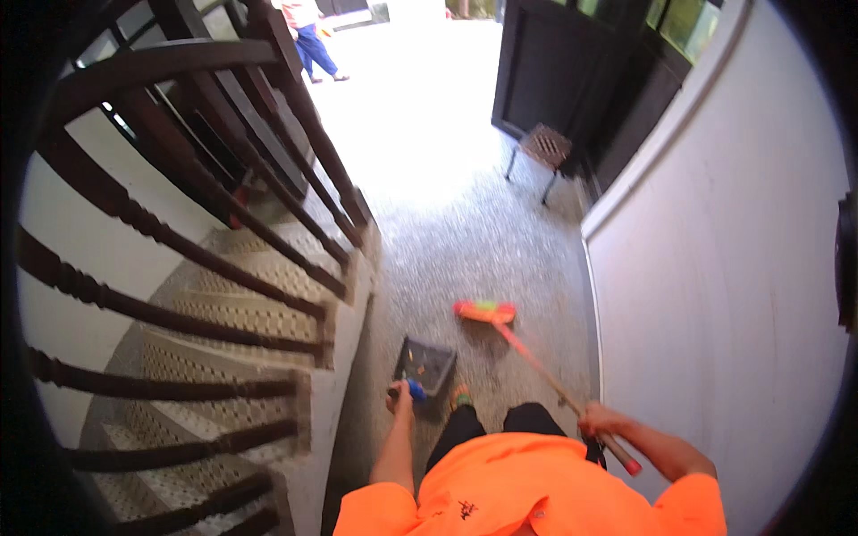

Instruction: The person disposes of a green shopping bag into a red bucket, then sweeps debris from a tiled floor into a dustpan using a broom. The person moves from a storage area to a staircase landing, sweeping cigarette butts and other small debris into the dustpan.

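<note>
My right hand point(599, 420) is closed around the long red and tan handle of a broom point(529, 355). The orange-red broom head point(485, 311), with a yellow-green patch, is at floor level ahead of me and a little blurred. My left hand point(399, 396) grips the handle of a dark grey dustpan point(437, 381), which has a blue part by my fingers. A few small bits of debris point(414, 356) lie in the pan. The dustpan is left of the broom head, and the two are apart.
A staircase point(237, 335) with dark wooden balusters point(179, 317) borders my left. The white wall point(715, 259) runs along my right. A small stool point(543, 147) stands by the dark open door point(572, 80). Beyond the bright doorway a person in blue trousers point(313, 49) is at far left.
</note>
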`<state>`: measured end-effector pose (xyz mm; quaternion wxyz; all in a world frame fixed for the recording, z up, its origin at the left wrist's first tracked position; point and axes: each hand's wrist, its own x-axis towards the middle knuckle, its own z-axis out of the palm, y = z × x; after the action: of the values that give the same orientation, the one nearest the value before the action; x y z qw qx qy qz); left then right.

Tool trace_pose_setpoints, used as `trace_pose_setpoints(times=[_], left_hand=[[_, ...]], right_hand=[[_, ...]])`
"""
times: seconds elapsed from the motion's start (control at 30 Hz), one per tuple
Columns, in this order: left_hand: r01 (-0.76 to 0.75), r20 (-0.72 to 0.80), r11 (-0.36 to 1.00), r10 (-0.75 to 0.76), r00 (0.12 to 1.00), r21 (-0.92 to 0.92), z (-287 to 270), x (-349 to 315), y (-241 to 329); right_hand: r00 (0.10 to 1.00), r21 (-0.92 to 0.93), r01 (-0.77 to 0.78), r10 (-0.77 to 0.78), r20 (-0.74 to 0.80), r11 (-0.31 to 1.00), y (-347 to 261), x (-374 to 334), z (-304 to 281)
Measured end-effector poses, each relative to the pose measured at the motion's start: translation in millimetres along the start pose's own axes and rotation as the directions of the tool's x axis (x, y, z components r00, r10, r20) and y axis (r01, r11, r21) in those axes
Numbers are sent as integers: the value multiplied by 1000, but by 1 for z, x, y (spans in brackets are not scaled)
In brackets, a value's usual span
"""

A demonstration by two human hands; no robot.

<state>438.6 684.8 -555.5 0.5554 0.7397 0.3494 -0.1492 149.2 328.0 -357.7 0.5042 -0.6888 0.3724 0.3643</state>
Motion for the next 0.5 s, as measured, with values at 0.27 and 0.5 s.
trace_pose_setpoints(times=[0.27, 0.5], left_hand=[[-271, 11, 954, 272, 962, 128, 87, 75, 37], [-133, 47, 991, 134, 990, -10, 161, 87, 138]], right_hand=[[951, 404, -208, 87, 297, 891, -98, -23, -90], [987, 134, 55, -74, 144, 989, -142, 89, -204]])
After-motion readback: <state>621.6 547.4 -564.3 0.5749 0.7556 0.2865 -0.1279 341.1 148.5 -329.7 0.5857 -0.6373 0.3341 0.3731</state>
